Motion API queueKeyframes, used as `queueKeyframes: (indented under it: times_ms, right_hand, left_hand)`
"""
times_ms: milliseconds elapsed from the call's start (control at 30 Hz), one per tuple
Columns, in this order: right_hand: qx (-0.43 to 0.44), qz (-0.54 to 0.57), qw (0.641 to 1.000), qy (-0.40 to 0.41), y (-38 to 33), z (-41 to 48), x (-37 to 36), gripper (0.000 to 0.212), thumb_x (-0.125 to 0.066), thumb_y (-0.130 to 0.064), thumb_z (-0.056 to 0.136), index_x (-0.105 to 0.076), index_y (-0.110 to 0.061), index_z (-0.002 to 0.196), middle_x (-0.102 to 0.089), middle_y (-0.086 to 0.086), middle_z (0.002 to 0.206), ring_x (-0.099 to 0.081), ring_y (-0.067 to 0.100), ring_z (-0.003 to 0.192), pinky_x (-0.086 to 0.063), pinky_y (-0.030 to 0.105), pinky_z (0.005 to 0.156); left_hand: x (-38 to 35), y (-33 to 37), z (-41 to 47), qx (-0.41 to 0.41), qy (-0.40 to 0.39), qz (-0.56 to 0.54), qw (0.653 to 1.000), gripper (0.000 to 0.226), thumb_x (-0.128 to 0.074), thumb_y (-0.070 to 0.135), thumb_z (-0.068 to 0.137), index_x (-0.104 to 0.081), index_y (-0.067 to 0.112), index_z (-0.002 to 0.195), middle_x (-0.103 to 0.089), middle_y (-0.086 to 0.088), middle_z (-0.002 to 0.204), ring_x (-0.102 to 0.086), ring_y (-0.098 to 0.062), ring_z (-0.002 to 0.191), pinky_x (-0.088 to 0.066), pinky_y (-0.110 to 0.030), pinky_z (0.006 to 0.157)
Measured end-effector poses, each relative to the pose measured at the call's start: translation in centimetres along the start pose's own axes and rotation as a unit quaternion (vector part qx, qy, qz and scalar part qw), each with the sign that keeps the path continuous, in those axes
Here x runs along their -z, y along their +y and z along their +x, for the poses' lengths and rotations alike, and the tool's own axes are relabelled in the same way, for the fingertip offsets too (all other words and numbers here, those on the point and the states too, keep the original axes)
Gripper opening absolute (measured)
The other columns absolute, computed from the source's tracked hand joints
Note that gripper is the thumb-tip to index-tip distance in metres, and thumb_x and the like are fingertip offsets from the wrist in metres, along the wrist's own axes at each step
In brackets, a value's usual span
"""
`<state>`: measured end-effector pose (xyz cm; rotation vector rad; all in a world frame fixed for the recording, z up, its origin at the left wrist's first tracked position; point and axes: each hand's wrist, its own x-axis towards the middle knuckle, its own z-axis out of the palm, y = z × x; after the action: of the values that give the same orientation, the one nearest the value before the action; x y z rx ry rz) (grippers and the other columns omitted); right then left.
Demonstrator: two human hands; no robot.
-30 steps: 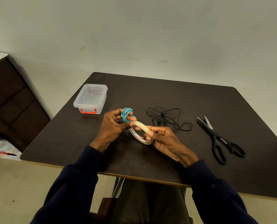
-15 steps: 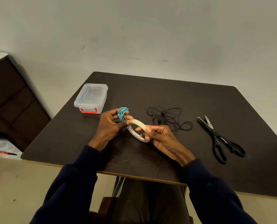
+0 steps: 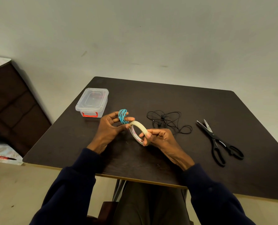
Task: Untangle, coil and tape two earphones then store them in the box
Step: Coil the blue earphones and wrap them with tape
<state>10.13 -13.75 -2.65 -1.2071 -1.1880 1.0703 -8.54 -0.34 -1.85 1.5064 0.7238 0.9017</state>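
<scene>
The dark brown rectangular bench (image 3: pixel 200 111) carries all items. Black-handled scissors (image 3: pixel 219 143) lie with blades parted near the right edge. A clear plastic box with a red latch (image 3: pixel 91 102), lid fitted, stands at the far left corner. A black earphone (image 3: pixel 169 121) lies in a loose tangle at mid-bench. The right hand (image 3: pixel 161 138) pinches the rim of a beige tape roll (image 3: pixel 137 133) above the bench. The left hand (image 3: pixel 110 130) grips a blue earphone (image 3: pixel 123 116), wound into a tight coil, just beside the roll.
</scene>
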Motion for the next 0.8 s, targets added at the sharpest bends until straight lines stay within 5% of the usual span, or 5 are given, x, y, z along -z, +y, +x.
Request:
queueKeyframes:
  times_ms: [100,233,500,800]
  right_hand:
    - [0.017,-0.033,0.999,0.031,-1.3,-0.2,-0.3,0.02,-0.06,-0.019,0.098,-0.08,-0.019,0.095,-0.073,0.02,0.082,-0.067,0.018,0.071,-0.059,0.028,0.077]
    - [-0.011,-0.048,0.998,0.023,-2.3,0.4,-0.6,0.027,-0.062,-0.021,0.099,-0.077,0.001,0.099,-0.066,0.006,0.063,-0.058,0.012,0.054,-0.053,0.024,0.057]
    - [-0.049,-0.012,0.998,0.036,-2.3,1.2,-1.1,0.036,-0.068,-0.038,0.088,-0.08,-0.005,0.098,-0.057,0.001,0.058,-0.048,0.008,0.054,-0.047,0.025,0.056]
    - [-0.072,0.041,0.996,-0.036,-1.8,0.7,0.0,0.028,-0.059,-0.026,0.093,-0.072,-0.013,0.115,-0.062,-0.002,0.07,-0.054,0.008,0.064,-0.051,0.024,0.067]
  left_hand:
    - [-0.4,0.8,-0.6,-0.021,-0.016,-0.004,1.0,0.048,-0.077,-0.006,0.075,-0.061,0.022,0.111,-0.077,0.017,0.094,-0.072,-0.006,0.098,-0.056,-0.018,0.083]
    - [-1.2,1.7,-0.8,-0.059,-0.038,0.033,0.997,0.053,-0.082,0.017,0.064,-0.062,0.025,0.113,-0.076,0.014,0.1,-0.071,-0.01,0.103,-0.056,-0.021,0.088]
    - [-1.6,1.6,-0.6,-0.064,-0.036,0.061,0.995,0.047,-0.08,0.004,0.073,-0.061,0.025,0.11,-0.076,0.021,0.093,-0.073,-0.005,0.094,-0.055,-0.016,0.081]
    - [-1.5,1.2,-0.5,-0.053,-0.034,0.05,0.997,0.047,-0.078,-0.003,0.076,-0.061,0.024,0.11,-0.077,0.016,0.091,-0.074,-0.007,0.092,-0.054,-0.014,0.079]
